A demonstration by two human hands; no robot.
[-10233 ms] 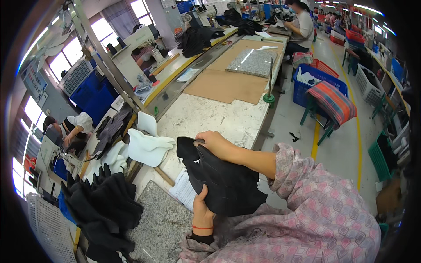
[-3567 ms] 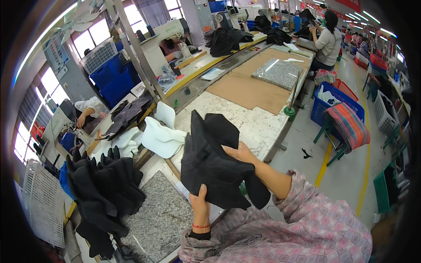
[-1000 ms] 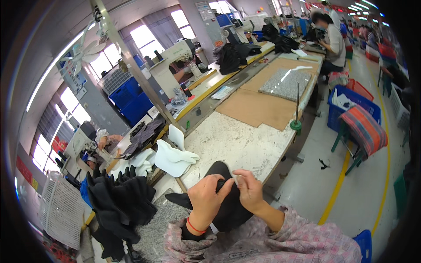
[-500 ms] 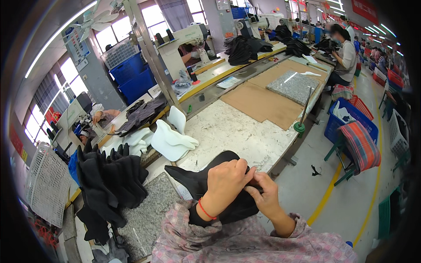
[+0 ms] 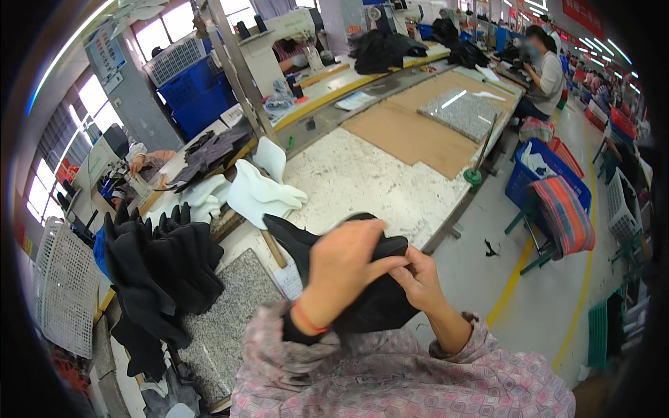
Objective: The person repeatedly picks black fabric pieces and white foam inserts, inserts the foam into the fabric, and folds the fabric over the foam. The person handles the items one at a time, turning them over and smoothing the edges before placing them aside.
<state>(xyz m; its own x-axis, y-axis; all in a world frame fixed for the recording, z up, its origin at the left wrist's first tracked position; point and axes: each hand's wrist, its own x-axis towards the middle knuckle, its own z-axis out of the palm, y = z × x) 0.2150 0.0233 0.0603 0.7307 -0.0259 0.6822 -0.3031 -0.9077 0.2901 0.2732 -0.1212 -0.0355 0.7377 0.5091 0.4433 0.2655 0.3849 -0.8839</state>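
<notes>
Left hand (image 5: 341, 268) swings up to right hand (image 5: 421, 282), both pinching black piece (image 5: 380, 306) at two o'clock, apparently edge-work, next needing steadiness.

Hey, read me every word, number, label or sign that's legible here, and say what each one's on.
None reads clearly.
Red banner: pale characters, too blurred.
Wall poster: too small and blurred.
Paper on the near table: print too small.
Booklet on the ledge: too small.
Black piece: no writing visible.
</notes>
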